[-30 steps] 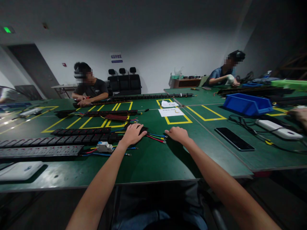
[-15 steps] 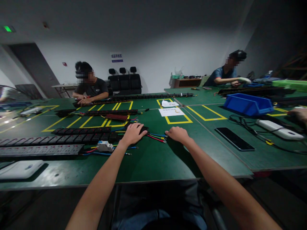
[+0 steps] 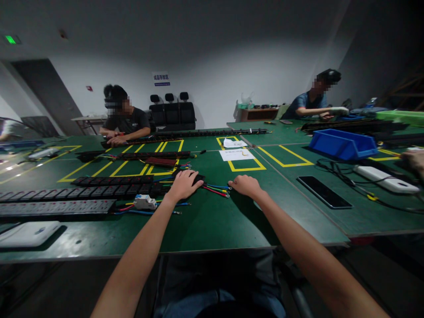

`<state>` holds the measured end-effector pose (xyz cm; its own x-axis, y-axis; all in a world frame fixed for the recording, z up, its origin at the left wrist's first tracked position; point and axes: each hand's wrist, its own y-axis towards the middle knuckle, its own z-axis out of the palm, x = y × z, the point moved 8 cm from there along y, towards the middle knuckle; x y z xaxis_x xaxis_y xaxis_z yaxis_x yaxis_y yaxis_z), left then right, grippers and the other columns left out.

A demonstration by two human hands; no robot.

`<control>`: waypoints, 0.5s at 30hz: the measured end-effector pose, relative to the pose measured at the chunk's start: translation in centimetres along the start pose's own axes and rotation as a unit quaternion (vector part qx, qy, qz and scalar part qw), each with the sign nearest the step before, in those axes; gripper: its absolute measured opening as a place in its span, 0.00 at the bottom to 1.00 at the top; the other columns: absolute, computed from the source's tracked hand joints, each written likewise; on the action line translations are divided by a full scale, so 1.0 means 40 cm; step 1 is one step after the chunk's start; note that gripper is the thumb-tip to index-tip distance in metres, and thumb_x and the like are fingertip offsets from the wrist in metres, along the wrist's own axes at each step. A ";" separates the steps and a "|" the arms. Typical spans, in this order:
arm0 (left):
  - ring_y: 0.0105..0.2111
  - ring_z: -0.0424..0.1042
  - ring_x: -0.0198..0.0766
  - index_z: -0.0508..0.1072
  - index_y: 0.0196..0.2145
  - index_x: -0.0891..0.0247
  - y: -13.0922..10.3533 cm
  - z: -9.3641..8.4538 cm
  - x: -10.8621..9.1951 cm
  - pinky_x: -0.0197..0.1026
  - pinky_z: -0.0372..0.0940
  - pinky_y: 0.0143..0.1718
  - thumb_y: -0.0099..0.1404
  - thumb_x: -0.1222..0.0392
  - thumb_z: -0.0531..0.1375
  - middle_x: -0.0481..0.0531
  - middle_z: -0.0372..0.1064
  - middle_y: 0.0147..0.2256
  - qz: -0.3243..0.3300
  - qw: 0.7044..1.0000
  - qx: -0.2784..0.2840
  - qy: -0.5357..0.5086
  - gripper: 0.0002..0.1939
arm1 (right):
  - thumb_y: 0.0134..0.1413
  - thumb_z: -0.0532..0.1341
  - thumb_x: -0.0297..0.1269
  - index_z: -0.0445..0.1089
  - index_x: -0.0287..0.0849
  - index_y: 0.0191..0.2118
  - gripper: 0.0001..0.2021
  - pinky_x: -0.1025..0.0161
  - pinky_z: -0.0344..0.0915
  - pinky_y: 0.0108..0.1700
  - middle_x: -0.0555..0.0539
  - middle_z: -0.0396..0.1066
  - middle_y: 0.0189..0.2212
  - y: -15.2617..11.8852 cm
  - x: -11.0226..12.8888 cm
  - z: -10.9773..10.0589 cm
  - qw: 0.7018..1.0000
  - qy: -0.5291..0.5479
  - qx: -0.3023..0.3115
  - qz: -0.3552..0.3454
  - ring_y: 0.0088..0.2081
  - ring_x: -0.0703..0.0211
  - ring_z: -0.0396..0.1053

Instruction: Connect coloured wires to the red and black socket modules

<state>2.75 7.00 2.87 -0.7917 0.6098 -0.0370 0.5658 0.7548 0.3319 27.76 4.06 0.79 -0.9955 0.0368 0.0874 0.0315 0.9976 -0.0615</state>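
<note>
My left hand point(image 3: 184, 184) lies over a black piece point(image 3: 199, 178), thumb on the near side and fingers on the far side. Blue, red, green and yellow wires point(image 3: 215, 189) with metal ring terminals come out of it to the right. With curled fingers, my right hand point(image 3: 245, 184) pinches the end of a blue wire point(image 3: 218, 186); the fingertips partly hide its terminal. Left of my left hand lie long black power strips point(image 3: 79, 192) and a grey one point(image 3: 59, 207). Beside them, a white breaker point(image 3: 145, 202) sits among red, yellow and blue leads.
A phone point(image 3: 324, 191), a blue bin point(image 3: 342, 144), black cables and a white device point(image 3: 386, 179) lie on the right. Papers point(image 3: 236, 155) lie ahead within yellow tape. Another white device point(image 3: 29, 234) is at the near left. Two people point(image 3: 127, 123) work across the green table point(image 3: 212, 229).
My own hands and the wires have stayed in place. At the far right, a co-worker's gloved hand has shifted slightly to the right.
</note>
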 end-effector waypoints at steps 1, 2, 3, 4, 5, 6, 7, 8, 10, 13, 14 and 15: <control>0.63 0.64 0.55 0.69 0.65 0.63 0.000 0.000 0.000 0.58 0.58 0.65 0.77 0.34 0.42 0.63 0.67 0.63 0.000 1.000 0.000 0.000 0.37 | 0.70 0.52 0.53 0.82 0.40 0.45 0.26 0.56 0.70 0.49 0.34 0.80 0.48 0.000 -0.001 0.001 1.000 0.000 0.001 0.000 0.51 0.42 0.78; 0.63 0.64 0.55 0.69 0.65 0.62 0.000 0.000 0.000 0.58 0.58 0.65 0.77 0.34 0.43 0.63 0.67 0.63 -0.001 1.000 0.000 0.000 0.36 | 0.70 0.52 0.53 0.82 0.40 0.46 0.26 0.56 0.70 0.49 0.34 0.80 0.48 0.001 -0.001 0.002 1.000 0.001 0.003 0.001 0.51 0.42 0.78; 0.63 0.64 0.55 0.69 0.65 0.62 0.000 0.000 0.000 0.58 0.58 0.65 0.77 0.34 0.43 0.63 0.67 0.63 -0.002 1.000 0.000 0.000 0.36 | 0.70 0.52 0.53 0.82 0.40 0.46 0.26 0.56 0.70 0.49 0.34 0.80 0.49 0.002 -0.002 0.003 1.000 0.001 0.004 0.001 0.51 0.42 0.78; 0.63 0.64 0.55 0.69 0.65 0.62 0.000 0.000 0.000 0.58 0.58 0.65 0.77 0.34 0.43 0.63 0.67 0.63 -0.003 1.000 0.001 -0.001 0.36 | 0.70 0.52 0.53 0.82 0.40 0.46 0.26 0.56 0.70 0.49 0.34 0.79 0.49 0.002 -0.002 0.003 1.000 0.002 0.005 0.001 0.51 0.42 0.78; 0.64 0.64 0.56 0.69 0.65 0.62 0.001 0.000 0.000 0.58 0.57 0.65 0.77 0.34 0.43 0.63 0.67 0.63 -0.003 1.000 0.001 -0.001 0.36 | 0.70 0.51 0.53 0.82 0.40 0.46 0.26 0.55 0.70 0.49 0.34 0.79 0.49 0.003 -0.002 0.004 1.000 0.003 0.004 0.000 0.51 0.42 0.78; 0.64 0.64 0.56 0.69 0.65 0.63 0.001 0.000 0.000 0.58 0.57 0.65 0.77 0.34 0.44 0.63 0.67 0.63 -0.003 1.000 0.001 -0.001 0.36 | 0.70 0.51 0.53 0.82 0.40 0.46 0.26 0.55 0.70 0.49 0.34 0.79 0.49 0.004 -0.003 0.004 1.000 0.003 0.004 0.000 0.51 0.42 0.78; 0.64 0.64 0.56 0.69 0.65 0.63 0.001 0.000 0.000 0.58 0.57 0.65 0.77 0.35 0.44 0.63 0.67 0.63 -0.002 1.000 0.001 0.000 0.36 | 0.70 0.51 0.53 0.82 0.40 0.46 0.26 0.55 0.70 0.49 0.34 0.79 0.49 0.005 -0.003 0.004 1.000 0.002 0.004 0.000 0.51 0.42 0.78; 0.64 0.64 0.56 0.69 0.65 0.63 0.001 0.001 0.000 0.58 0.57 0.65 0.77 0.35 0.44 0.63 0.67 0.63 -0.002 1.000 0.002 0.001 0.36 | 0.70 0.51 0.53 0.82 0.40 0.46 0.26 0.55 0.70 0.49 0.34 0.79 0.49 0.005 -0.003 0.005 1.000 0.001 0.005 0.000 0.51 0.41 0.78; 0.63 0.64 0.56 0.69 0.65 0.63 0.000 0.002 0.001 0.58 0.58 0.65 0.78 0.35 0.44 0.63 0.67 0.63 -0.001 1.000 0.003 0.003 0.36 | 0.70 0.51 0.53 0.82 0.40 0.46 0.26 0.54 0.70 0.50 0.34 0.79 0.49 0.005 -0.003 0.006 1.000 -0.001 0.009 0.001 0.51 0.41 0.78; 0.63 0.64 0.56 0.69 0.65 0.64 0.000 0.003 0.002 0.58 0.58 0.65 0.78 0.35 0.45 0.63 0.67 0.63 -0.002 1.000 0.002 0.005 0.35 | 0.70 0.51 0.53 0.82 0.41 0.46 0.26 0.54 0.69 0.51 0.34 0.79 0.50 0.005 -0.003 0.006 1.000 -0.001 0.012 0.002 0.52 0.42 0.77; 0.63 0.64 0.56 0.69 0.65 0.64 0.000 0.002 0.002 0.58 0.58 0.64 0.78 0.35 0.45 0.63 0.67 0.63 -0.002 1.000 0.001 0.004 0.35 | 0.70 0.51 0.53 0.82 0.41 0.46 0.26 0.55 0.69 0.51 0.34 0.79 0.50 0.004 -0.003 0.005 1.000 -0.001 0.012 0.002 0.52 0.42 0.77; 0.63 0.64 0.56 0.69 0.65 0.64 0.000 0.002 0.001 0.58 0.58 0.64 0.78 0.35 0.45 0.63 0.67 0.63 -0.001 1.000 0.001 0.004 0.35 | 0.71 0.51 0.53 0.82 0.41 0.46 0.26 0.54 0.69 0.51 0.34 0.79 0.50 0.004 -0.003 0.004 1.000 -0.002 0.012 0.001 0.52 0.42 0.77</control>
<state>2.72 7.04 2.80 -0.7953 0.6055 -0.0301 0.5638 0.7570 0.3304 27.85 4.19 0.59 -0.9957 0.0391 0.0837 0.0320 0.9959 -0.0846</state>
